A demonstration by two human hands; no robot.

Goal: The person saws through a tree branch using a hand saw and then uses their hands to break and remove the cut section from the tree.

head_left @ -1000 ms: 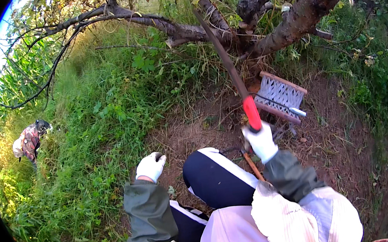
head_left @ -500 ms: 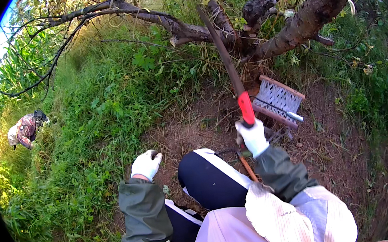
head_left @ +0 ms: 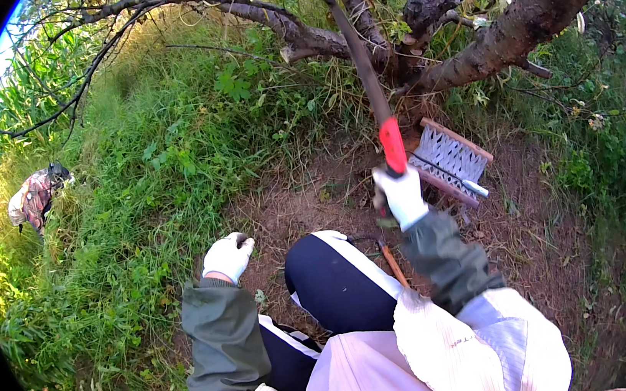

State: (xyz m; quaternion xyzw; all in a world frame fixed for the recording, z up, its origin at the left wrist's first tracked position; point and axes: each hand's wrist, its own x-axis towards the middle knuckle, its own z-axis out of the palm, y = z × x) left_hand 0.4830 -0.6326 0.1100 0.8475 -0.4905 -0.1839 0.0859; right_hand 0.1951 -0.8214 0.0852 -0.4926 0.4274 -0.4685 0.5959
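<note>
My right hand (head_left: 404, 199), in a white glove, is wrapped round the red handle of a pruning saw (head_left: 366, 73). The long dark blade points away from me, its far end beside the branches at the base of the tree (head_left: 390, 63). My left hand (head_left: 229, 257), gloved in white with a dark patch at the fingertips, hovers left of my knee; its fingers are curled in and nothing shows in them. Below my right hand lies a tool with an orange-brown handle (head_left: 393, 265), its other end partly hidden.
A small folding stool (head_left: 454, 156) with a woven grey seat stands right of the saw, a white-ended rod (head_left: 474, 188) lying across it. Thick limbs (head_left: 519, 37) spread right, a thinner branch (head_left: 262, 16) left. Another person (head_left: 39, 197) bends in tall grass at far left.
My right hand has moved slightly up and left with the saw, still gripping it. My left hand has shifted a little left and up. The view has shifted slightly.
</note>
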